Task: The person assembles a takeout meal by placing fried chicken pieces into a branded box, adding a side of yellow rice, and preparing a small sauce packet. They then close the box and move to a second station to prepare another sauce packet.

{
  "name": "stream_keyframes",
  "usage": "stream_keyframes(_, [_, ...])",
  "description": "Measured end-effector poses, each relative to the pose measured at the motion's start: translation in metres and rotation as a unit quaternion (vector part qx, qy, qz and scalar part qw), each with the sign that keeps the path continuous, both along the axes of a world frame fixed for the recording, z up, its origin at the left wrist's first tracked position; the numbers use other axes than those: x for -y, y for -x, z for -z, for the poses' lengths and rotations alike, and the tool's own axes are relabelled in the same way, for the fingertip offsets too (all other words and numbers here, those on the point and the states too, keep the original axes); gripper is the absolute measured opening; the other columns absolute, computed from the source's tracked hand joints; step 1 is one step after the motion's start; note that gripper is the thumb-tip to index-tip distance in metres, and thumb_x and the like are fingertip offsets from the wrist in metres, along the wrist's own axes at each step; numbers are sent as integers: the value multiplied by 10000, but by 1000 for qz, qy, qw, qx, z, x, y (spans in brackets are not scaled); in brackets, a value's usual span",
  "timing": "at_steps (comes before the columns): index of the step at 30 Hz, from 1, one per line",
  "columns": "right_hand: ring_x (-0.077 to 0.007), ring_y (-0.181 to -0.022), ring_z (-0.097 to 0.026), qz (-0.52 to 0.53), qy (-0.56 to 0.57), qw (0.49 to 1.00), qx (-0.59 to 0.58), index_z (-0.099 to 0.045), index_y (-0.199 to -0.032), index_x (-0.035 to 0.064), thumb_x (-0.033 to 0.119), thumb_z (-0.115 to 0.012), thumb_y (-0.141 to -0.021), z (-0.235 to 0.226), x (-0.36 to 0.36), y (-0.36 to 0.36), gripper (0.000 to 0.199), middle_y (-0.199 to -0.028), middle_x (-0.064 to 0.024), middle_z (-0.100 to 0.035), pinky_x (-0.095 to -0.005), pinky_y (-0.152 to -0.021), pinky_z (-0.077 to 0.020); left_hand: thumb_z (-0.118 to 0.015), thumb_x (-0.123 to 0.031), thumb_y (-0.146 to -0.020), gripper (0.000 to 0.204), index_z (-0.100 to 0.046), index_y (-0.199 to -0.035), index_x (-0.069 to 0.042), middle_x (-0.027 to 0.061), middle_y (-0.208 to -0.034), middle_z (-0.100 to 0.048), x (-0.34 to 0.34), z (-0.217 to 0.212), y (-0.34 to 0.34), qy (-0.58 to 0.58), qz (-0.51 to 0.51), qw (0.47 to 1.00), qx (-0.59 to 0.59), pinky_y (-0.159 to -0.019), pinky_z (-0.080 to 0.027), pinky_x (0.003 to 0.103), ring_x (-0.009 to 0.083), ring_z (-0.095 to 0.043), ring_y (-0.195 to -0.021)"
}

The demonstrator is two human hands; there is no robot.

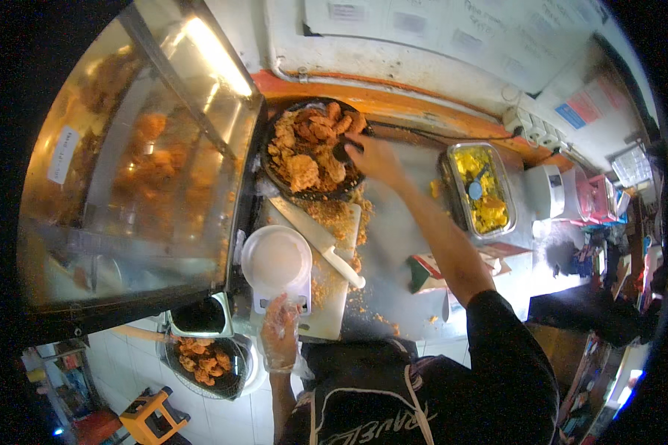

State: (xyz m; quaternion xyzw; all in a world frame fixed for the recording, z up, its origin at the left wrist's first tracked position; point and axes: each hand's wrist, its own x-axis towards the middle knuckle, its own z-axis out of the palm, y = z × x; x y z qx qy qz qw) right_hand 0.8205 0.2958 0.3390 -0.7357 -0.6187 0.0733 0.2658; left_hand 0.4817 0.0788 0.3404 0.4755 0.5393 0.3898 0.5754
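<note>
My right hand (375,157) reaches out to the far rim of a round dark tray (274,174) piled with fried chicken pieces (309,148). A small dark object (341,153) lies under its fingers; the grip is unclear. My left hand (280,335), in a clear plastic glove, rests with spread fingers at the near edge of a white scale (282,297). A white bowl (276,258) stands on the scale. A knife (321,239) with a white handle lies on the crumb-covered cutting board (335,308) between the two hands.
A glass display case (137,170) with fried food fills the left. A metal tub of yellow food (481,189) stands at the right, a folded carton (429,271) nearer. Below the counter are a black bin (199,315) and a wire basket of fried pieces (204,363).
</note>
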Motion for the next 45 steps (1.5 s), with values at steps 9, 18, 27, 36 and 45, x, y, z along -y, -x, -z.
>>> stream_keyframes(9, [-438,-800,-688,-34,118,992,-4,-518,-1434,299,428,-532,-978,-3,-10,9,474,-784,-257,-678,-549,-763,-545,-551,-38,-982,387,-523,-1366,-1,155,-1193,-652,-3,3,-7,20,22,1000,-3,-954,-501,320,195,-638,-1070])
stream_keyframes(18, [-424,-822,-690,-44,147,987,41,-523,-1424,284,436,-551,-952,-8,-7,25,497,-836,-218,-704,-535,-766,-562,-626,-109,-971,450,-492,-1390,-11,142,-1148,-650,-1,5,-12,43,6,999,11,-757,-602,301,201,-649,-1016])
stream_keyframes(27, [-390,-909,-707,6,168,985,-48,-588,-1370,221,437,-553,-947,-11,-14,23,476,-1073,-177,-725,-480,-811,-575,-636,-119,-966,473,-483,-1403,-21,151,-1241,-611,0,7,-8,49,9,999,16,-784,-602,329,211,-636,-1061])
stream_keyframes(36, [-347,-880,-713,-77,117,990,-3,-644,-1312,209,420,-619,-922,8,-33,87,444,-957,-179,-733,-434,-805,-551,-635,-125,-969,474,-485,-1407,-19,133,-1190,-643,-11,9,-13,64,17,998,-13,-808,-586,316,210,-638,-1068])
stream_keyframes(45, [-389,-945,-692,-12,95,977,-191,-685,-1246,142,392,-583,-906,-14,-40,50,434,-1018,-241,-714,-469,-882,-540,-614,-132,-987,442,-491,-1396,-19,145,-1189,-653,-7,5,-9,44,-10,999,-1,-816,-574,317,204,-644,-1050])
